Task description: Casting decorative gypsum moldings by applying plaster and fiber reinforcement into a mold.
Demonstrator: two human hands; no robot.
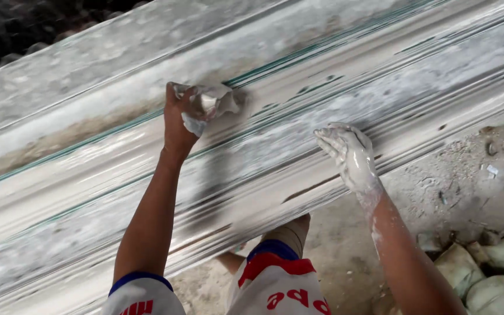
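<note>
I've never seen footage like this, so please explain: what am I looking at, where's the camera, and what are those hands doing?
There is no machine here, only a person's two bare hands. The one picture comes from a camera worn on the person's head, looking down, so you also see their knees and red, white and blue shorts at the bottom. In front of them lies a long ribbed moulding, whitish with thin green lines, running across the whole view. The left hand grips a crumpled, plaster-smeared rag and presses it on the moulding. The right hand, coated in white paste, rests flat and open on a lower ridge. Below lie dusty ground and pale stuffed sacks.
</note>
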